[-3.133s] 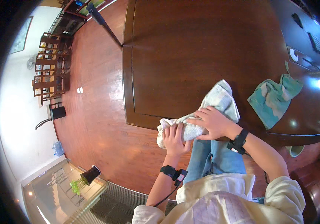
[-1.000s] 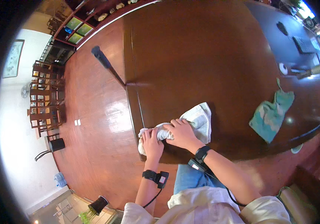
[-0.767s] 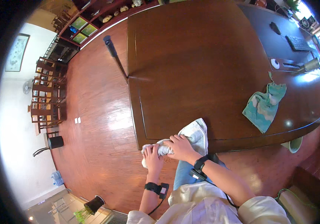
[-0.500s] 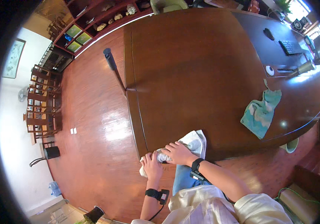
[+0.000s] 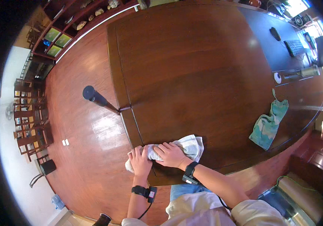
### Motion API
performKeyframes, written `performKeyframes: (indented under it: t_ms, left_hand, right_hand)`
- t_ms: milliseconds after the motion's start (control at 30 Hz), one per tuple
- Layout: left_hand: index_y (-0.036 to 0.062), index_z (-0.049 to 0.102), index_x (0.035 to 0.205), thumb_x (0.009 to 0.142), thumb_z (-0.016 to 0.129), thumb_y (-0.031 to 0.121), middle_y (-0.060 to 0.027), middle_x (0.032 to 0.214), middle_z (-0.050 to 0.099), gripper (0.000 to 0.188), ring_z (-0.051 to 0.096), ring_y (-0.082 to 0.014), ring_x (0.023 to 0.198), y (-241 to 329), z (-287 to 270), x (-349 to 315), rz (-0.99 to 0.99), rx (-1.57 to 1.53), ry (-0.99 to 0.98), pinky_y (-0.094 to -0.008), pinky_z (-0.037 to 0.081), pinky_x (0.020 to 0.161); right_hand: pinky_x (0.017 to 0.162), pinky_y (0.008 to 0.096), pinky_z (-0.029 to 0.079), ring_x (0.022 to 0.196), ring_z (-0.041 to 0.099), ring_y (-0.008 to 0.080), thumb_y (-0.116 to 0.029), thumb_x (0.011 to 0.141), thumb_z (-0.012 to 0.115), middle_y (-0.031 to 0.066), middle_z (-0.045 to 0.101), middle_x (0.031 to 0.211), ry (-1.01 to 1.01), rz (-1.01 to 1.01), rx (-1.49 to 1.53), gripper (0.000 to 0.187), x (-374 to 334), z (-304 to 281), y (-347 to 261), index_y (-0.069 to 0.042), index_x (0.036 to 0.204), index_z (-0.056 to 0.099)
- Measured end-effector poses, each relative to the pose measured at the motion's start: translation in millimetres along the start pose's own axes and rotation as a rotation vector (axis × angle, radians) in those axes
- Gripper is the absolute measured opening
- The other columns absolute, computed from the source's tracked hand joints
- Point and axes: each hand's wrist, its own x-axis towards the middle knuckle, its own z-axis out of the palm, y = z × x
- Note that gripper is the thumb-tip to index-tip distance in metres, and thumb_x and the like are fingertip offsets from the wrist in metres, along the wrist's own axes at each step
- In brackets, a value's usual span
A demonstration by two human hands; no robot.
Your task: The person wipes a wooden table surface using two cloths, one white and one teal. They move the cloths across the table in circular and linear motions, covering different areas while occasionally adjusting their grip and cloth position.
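A white cloth (image 5: 193, 145) lies bunched across the left border of a large brown wooden desk (image 5: 184, 83), near its front left corner. My left hand (image 5: 140, 162) grips its left end, which hangs a little past the desk's side edge. Just to the right, my right hand (image 5: 170, 154) presses on the bunched middle with its fingers curled over it. The cloth's right end spreads out loosely on the desktop. Each wrist wears a black strap with a small device.
A green and white towel (image 5: 268, 126) lies crumpled at the right. A dark post with a cylindrical top (image 5: 97, 98) rises by the desk's left edge. Farther back sit a keyboard (image 5: 294, 48) and a mouse (image 5: 275, 34). Wooden chairs (image 5: 31, 116) line the left wall.
Both hands have pushed the white cloth away from the desk's front edge, farther along its left border. The whole view has shifted and turned slightly.
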Motion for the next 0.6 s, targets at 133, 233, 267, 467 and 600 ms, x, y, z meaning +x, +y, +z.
performKeyframes:
  t_ms: [133,233,267,467,600]
  left_hand:
    - [0.0141,0.060,0.120,0.067,0.065,0.002,-0.0092,0.111,0.055,0.054,0.053,-0.0321,0.108,2.3,-3.6,4.9,-0.004,-0.001,0.007,-0.0502,0.039,0.093]
    - [0.0133,0.060,0.119,0.068,0.064,0.002,-0.0091,0.110,0.056,0.053,0.054,-0.0317,0.109,8.5,-6.0,5.4,-0.036,0.010,0.042,-0.0496,0.040,0.093]
    - [0.0130,0.061,0.119,0.068,0.064,0.002,-0.0092,0.110,0.056,0.052,0.054,-0.0316,0.109,13.3,-6.9,6.2,-0.047,0.016,0.046,-0.0495,0.040,0.093]
    - [0.0120,0.062,0.117,0.068,0.066,0.008,-0.0100,0.107,0.059,0.049,0.057,-0.0327,0.105,78.0,0.6,8.6,0.193,0.025,0.031,-0.0495,0.043,0.088]
    - [0.0137,0.061,0.121,0.069,0.071,0.015,-0.0110,0.115,0.058,0.054,0.056,-0.0315,0.110,142.3,19.9,-30.9,0.337,-0.074,-0.092,-0.0497,0.043,0.092]
  right_hand:
    - [0.085,0.0399,0.051,0.099,0.062,0.0278,-0.033,0.076,0.075,0.0099,0.062,0.106,-0.038,0.086,0.049,0.053,4.1,-5.2,-3.6,-0.006,0.119,0.062]
    - [0.087,0.0415,0.051,0.102,0.061,0.0291,-0.033,0.077,0.074,0.0110,0.062,0.107,0.051,0.128,0.111,0.052,3.0,-8.0,-6.2,-0.006,0.120,0.061]
    - [0.087,0.0431,0.051,0.104,0.061,0.0310,-0.033,0.077,0.075,0.0122,0.062,0.108,0.013,0.175,0.140,0.053,0.1,-10.1,-6.2,-0.006,0.120,0.061]
    - [0.089,0.0456,0.050,0.106,0.060,0.0350,-0.034,0.077,0.076,0.0146,0.060,0.112,0.046,0.317,0.103,0.053,-67.0,-51.0,16.2,-0.008,0.121,0.060]
    - [0.095,0.0482,0.045,0.111,0.057,0.0343,-0.039,0.078,0.075,0.0125,0.059,0.117,-0.031,0.270,-0.039,0.060,-161.5,-98.7,43.5,-0.015,0.131,0.058]
